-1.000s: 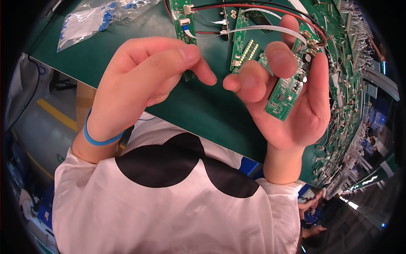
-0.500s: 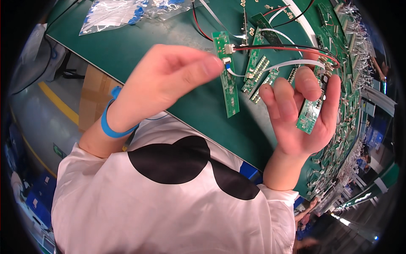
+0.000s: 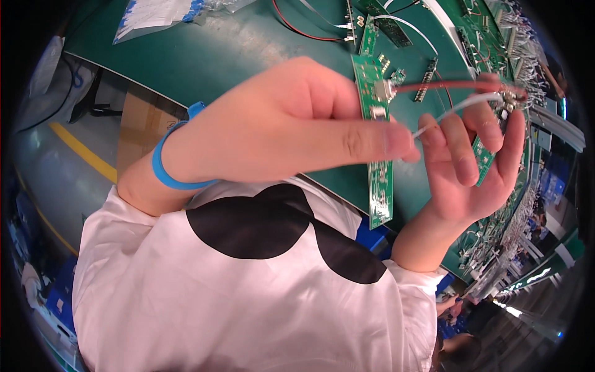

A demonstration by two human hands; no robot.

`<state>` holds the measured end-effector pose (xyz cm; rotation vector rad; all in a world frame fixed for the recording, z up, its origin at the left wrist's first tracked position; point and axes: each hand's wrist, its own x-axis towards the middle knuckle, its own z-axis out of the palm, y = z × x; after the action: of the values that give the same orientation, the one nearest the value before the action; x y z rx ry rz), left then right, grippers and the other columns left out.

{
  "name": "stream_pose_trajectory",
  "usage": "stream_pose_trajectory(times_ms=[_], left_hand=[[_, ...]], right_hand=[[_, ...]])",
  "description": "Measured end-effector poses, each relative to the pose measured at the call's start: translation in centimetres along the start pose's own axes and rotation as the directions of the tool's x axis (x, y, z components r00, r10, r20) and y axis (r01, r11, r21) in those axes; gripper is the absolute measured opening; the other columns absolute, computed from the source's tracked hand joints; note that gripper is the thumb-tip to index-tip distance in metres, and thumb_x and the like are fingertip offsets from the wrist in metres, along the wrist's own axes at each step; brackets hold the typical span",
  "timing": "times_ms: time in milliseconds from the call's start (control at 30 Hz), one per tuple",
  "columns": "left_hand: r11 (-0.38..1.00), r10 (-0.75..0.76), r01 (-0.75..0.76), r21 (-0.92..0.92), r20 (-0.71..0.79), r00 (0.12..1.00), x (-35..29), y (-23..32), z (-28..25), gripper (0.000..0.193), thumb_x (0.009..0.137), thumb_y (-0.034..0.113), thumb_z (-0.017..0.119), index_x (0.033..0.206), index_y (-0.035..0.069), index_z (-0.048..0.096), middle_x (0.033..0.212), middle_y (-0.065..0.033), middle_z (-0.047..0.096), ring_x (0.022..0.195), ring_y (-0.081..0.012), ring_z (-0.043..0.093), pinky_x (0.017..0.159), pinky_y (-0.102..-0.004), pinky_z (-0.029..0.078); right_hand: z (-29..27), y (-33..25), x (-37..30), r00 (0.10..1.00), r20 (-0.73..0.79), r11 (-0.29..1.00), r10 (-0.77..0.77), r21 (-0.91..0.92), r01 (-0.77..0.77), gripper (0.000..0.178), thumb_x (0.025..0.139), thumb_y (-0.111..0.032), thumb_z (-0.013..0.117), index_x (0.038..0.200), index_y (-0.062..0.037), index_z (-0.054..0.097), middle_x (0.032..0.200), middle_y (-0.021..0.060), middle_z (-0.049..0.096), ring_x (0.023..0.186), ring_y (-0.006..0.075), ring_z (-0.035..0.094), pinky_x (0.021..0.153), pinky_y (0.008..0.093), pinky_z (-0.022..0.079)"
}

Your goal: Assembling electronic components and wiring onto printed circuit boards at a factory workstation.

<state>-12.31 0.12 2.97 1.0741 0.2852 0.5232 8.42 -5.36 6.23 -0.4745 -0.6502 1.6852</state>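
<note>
My left hand [image 3: 297, 127] is closed around a long green circuit board [image 3: 380, 192], its thumb across the front and fingers partly hidden behind. A white flat cable [image 3: 458, 106] runs to the left thumb tip; whether it is pinched there is hidden. The board's small white socket [image 3: 377, 113] shows beside the thumb. Above it, a plug [image 3: 385, 90] with a red cable [image 3: 434, 87] spans to my right hand [image 3: 465, 155]. Curled fingers of that hand hold a second green circuit board [image 3: 485, 161], largely covered by them.
A green table [image 3: 248, 40] carries several more boards, among them a dark green one [image 3: 393, 31] at the back. A clear bag of white, blue-ended pieces [image 3: 158, 18] lies far left. Many boards and wires [image 3: 514, 43] crowd the right side. A cardboard box [image 3: 145, 127] stands below the table's left edge.
Both hands and the joined boards have moved right. The left thumb has shifted across the front of its board, and the white cable's end no longer shows in the socket there.
</note>
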Motion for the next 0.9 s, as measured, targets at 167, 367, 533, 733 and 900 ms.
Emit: stream_pose_trajectory(times_ms=[167,367,533,733,900], left_hand=[[0.948,-0.208,0.175,0.267,0.099,0.973,0.3,0.3,0.9,0.019,0.086,0.007,0.058,0.101,-0.004,0.064,0.090,-0.0056,0.066,0.066,-0.0044,0.050,0.058,-0.0198,0.039],[0.939,-0.086,0.007,0.344,0.215,0.973,1.9,-0.4,1.9,0.020,0.085,0.007,0.060,0.100,-0.004,0.065,0.089,-0.0072,0.068,0.069,-0.0086,0.057,0.064,-0.0228,0.045],[0.950,-0.199,0.203,0.236,-0.041,0.979,2.0,-1.7,2.1,0.039,0.087,0.029,0.061,0.063,-0.001,0.055,0.049,0.0023,0.036,0.048,-0.0054,0.033,0.043,-0.0263,0.029],[0.952,0.131,-0.150,0.267,0.087,0.988,2.8,-2.8,2.8,0.039,0.093,0.032,0.051,0.078,-0.001,0.065,0.056,0.0041,0.046,0.059,-0.0032,0.039,0.052,-0.0244,0.038],[0.919,0.028,-0.043,0.391,0.045,0.999,2.0,-2.3,4.2,0.051,0.090,0.045,0.048,0.065,0.003,0.063,0.057,0.0004,0.059,0.050,-0.0075,0.051,0.046,-0.0247,0.039]], right_hand=[[-2.4,-0.2,-2.1,0.988,0.132,0.996,-0.085,0.005,0.085,0.054,0.097,-0.038,0.019,0.137,-0.0016,0.027,0.090,0.0097,0.056,0.062,0.0209,0.055,0.076,0.0404,0.037],[-3.5,-0.7,-4.2,0.977,0.079,0.955,-0.199,-0.207,0.211,0.054,0.097,-0.041,0.022,0.132,-0.0010,0.031,0.082,0.0104,0.056,0.059,0.0194,0.051,0.075,0.0393,0.038],[-4.2,0.0,-6.0,0.969,-0.104,0.794,-0.226,-0.595,0.121,0.076,0.077,-0.062,0.057,0.115,0.0022,0.045,0.064,0.0049,0.055,0.053,0.0121,0.051,0.063,0.0311,0.044],[-5.2,0.8,-7.6,0.978,-0.210,0.737,0.012,-0.659,-0.150,0.041,0.066,-0.020,0.078,0.094,0.0036,0.059,0.092,0.0179,0.059,0.073,0.0265,0.061,0.060,0.0383,0.051],[-6.4,3.1,-7.7,0.974,-0.228,0.899,-0.019,-0.430,-0.083,0.043,0.079,-0.010,0.067,0.114,0.0070,0.050,0.101,0.0197,0.059,0.087,0.0311,0.060,0.076,0.0502,0.050]])
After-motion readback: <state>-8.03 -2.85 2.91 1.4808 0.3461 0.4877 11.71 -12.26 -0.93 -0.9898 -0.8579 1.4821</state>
